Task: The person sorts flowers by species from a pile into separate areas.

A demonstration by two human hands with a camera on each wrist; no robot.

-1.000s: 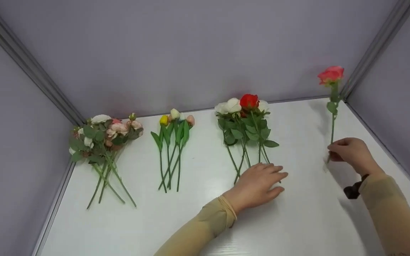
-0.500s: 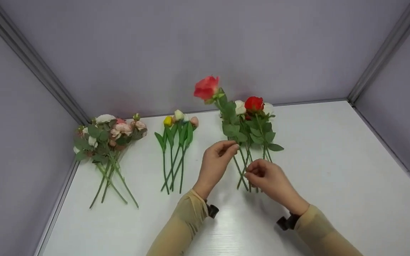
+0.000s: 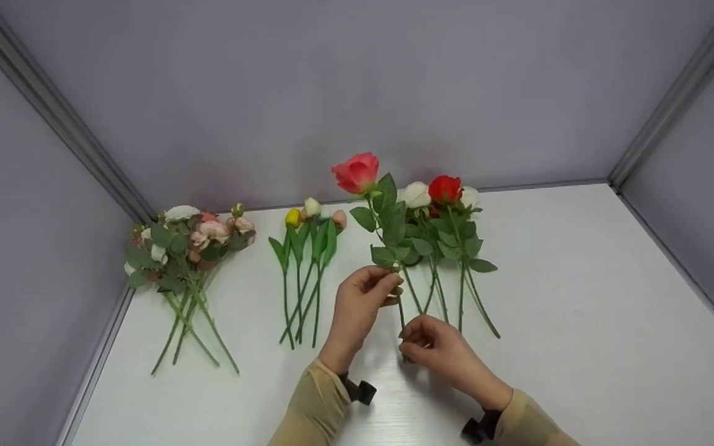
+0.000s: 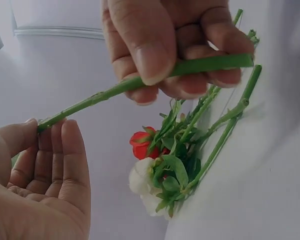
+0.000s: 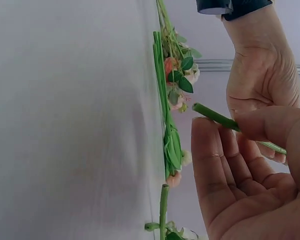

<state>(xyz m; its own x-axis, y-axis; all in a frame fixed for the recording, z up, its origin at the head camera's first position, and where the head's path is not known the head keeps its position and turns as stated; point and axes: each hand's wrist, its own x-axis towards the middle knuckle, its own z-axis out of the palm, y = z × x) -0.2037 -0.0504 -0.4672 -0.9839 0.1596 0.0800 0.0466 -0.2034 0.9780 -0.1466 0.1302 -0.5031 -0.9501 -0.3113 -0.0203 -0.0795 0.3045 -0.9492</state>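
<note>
A coral-pink rose is raised above the table, its bloom tilted left. My left hand pinches its stem just below the leaves. Lower down, near the cut end, the thumb and fingers of my right hand pinch the same stem. The left wrist view shows the green stem running between both hands. From the right wrist side, the stem's cut end sticks out past the thumb. Just right of the held rose lies a bunch with a red rose and white roses.
Several tulips, yellow, white and pink among them, lie left of my left hand. A mixed bunch of pale pink and white flowers lies at the far left. Grey panels enclose the white table at the back and sides.
My right hand has carried the pink rose from the far right to the middle. My left hand has lifted off the table and now grips the stem too; both hands have since come slightly nearer.
</note>
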